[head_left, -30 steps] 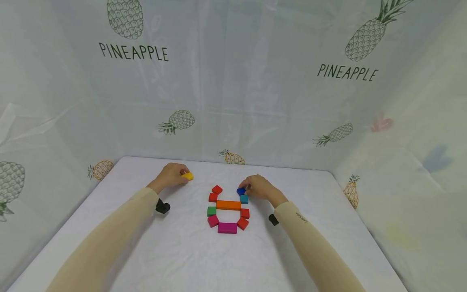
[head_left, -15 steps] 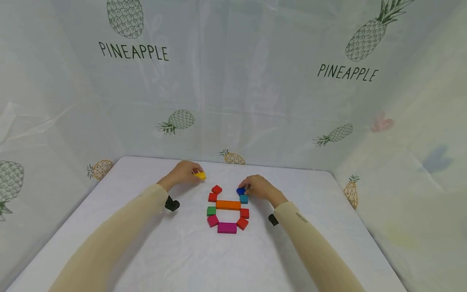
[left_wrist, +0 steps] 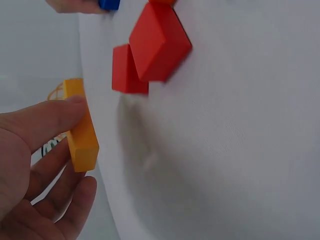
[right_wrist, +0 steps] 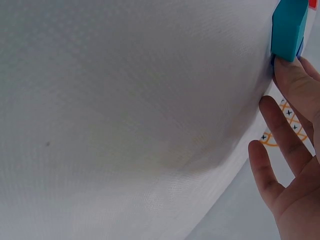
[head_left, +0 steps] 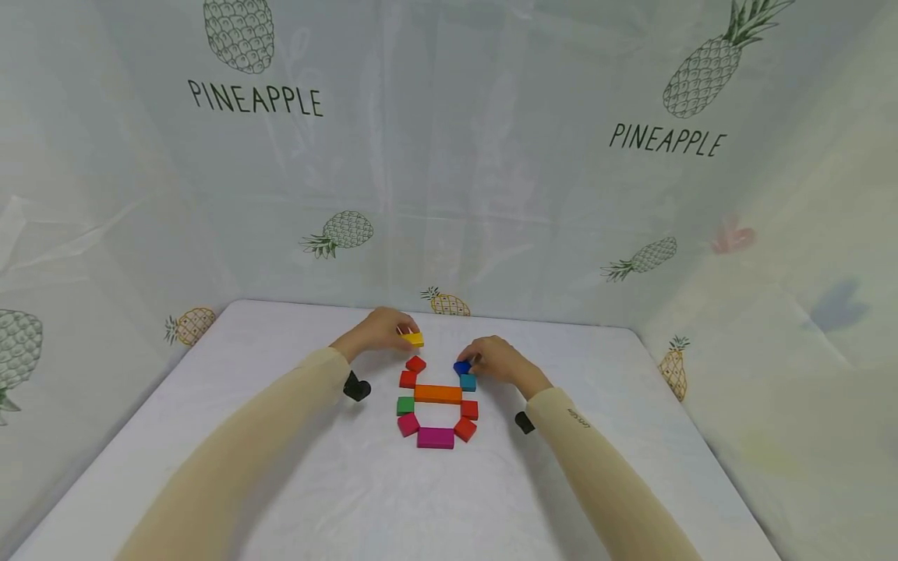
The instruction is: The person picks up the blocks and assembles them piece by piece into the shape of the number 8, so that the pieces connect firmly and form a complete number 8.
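My left hand (head_left: 381, 330) pinches a yellow block (left_wrist: 83, 127) between thumb and fingers, above the table just behind the left column of blocks. On the right, my right hand (head_left: 496, 358) holds a dark blue block (head_left: 461, 368) with thumb and fingertips; it sits behind a teal block (right_wrist: 290, 30) on the table. The fingers partly hide the blue block. Nearest to the left hand are a tilted red block (head_left: 416, 364) and a second red block (head_left: 408, 379) in front of it.
A long orange block (head_left: 438, 394) spans the two columns. In front lie a green block (head_left: 405, 405), a magenta block (head_left: 436, 438) and several red or pink blocks, forming a ring. A pineapple-print curtain (head_left: 449, 171) hangs behind the white table (head_left: 435, 506).
The left hand has moved right with the yellow block, from the table's left part to behind the left column. My right hand stays at the blue block.
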`<move>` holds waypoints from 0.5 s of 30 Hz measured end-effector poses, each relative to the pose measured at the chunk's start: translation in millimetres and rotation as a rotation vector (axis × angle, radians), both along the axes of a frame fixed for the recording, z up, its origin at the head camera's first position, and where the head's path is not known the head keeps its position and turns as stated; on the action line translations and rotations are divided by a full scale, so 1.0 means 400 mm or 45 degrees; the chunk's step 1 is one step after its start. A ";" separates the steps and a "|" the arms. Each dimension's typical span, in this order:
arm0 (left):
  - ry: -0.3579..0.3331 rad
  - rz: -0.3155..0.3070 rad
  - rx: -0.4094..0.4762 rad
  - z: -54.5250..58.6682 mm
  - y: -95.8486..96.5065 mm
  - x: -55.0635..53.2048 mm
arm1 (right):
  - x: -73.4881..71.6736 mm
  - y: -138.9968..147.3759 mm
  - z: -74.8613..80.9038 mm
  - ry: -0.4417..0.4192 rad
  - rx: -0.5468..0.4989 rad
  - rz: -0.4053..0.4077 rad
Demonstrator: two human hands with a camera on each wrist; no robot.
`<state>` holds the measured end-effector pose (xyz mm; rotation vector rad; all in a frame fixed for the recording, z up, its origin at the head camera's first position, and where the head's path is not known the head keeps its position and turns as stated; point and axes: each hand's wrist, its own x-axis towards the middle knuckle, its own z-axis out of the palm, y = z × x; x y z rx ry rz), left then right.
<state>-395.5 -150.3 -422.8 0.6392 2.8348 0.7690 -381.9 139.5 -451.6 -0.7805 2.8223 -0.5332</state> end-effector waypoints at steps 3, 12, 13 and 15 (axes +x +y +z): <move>-0.004 -0.022 0.013 -0.003 0.024 -0.002 | -0.001 -0.001 0.000 -0.007 -0.007 -0.003; -0.023 -0.062 0.027 -0.021 0.078 0.000 | -0.001 0.002 0.001 -0.008 -0.014 0.011; -0.029 -0.057 0.030 -0.021 0.083 0.000 | -0.001 0.003 0.001 -0.008 -0.017 0.014; -0.041 -0.049 0.038 -0.020 0.092 0.001 | -0.001 0.006 0.002 -0.007 -0.022 0.019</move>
